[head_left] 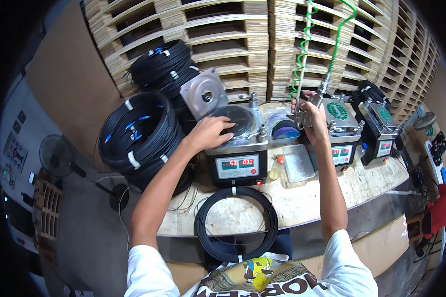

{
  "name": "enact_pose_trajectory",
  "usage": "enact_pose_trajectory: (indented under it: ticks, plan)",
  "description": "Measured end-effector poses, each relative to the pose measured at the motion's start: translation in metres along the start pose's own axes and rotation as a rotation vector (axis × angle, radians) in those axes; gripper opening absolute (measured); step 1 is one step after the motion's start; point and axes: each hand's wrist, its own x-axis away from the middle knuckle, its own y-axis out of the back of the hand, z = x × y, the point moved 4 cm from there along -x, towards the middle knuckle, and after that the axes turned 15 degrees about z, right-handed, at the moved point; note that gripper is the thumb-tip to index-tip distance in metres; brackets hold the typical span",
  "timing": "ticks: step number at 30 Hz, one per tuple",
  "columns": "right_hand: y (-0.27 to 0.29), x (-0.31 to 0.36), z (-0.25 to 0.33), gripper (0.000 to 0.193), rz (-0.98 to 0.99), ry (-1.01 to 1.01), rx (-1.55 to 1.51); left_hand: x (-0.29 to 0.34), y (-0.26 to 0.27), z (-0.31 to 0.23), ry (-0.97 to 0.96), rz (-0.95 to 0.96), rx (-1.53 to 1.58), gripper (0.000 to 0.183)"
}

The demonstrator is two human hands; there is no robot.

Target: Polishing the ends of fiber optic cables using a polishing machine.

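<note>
My left hand point(210, 133) lies on the left edge of a round black disc point(240, 120), its fingers spread and gripping nothing I can see. The disc sits on top of a metal machine point(237, 167) with a lit red digital display. My right hand point(313, 119) is raised over the bench, its fingers wrapped round a metal air gun point(320, 97). A green coiled air hose point(333, 49) runs up from the gun. Directly in front of me, a coil of black cable point(201, 218) hangs partly over the bench's front edge.
Stacked black cable coils point(143, 133) stand left of the machine. A square metal plate point(193, 94) leans behind it. Purple and green discs point(285, 131), a small bottle point(276, 171) and a tray of white grains point(297, 163) lie between machines. Wooden pallets point(228, 29) rise behind.
</note>
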Motion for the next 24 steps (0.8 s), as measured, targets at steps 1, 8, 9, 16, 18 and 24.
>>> enact_pose_trajectory:
  ticks: [1,8,9,16,18,24]
  plan:
    - [0.007,-0.003,0.007,0.043,-0.019,0.014,0.011,0.003,-0.002,-0.001,-0.022,-0.026,0.004,0.042]
    - [0.117,-0.083,0.05,0.028,0.06,-0.075,0.661,0.042,-0.007,0.043,0.26,-0.769,0.375,0.018]
    - [0.131,-0.102,0.054,0.026,0.043,-0.136,0.711,0.049,-0.021,0.073,0.328,-0.898,0.479,0.019]
    - [0.257,-0.198,0.075,0.035,-0.316,-0.32,1.323,0.019,-0.053,0.097,0.259,-0.937,0.967,0.052]
    - [0.266,-0.218,0.064,0.036,-0.35,-0.28,1.29,0.036,-0.061,0.114,0.35,-0.962,0.993,0.047]
    - [0.298,-0.199,0.059,0.035,-0.508,-0.263,1.368,0.028,-0.078,0.123,0.32,-0.945,1.036,0.047]
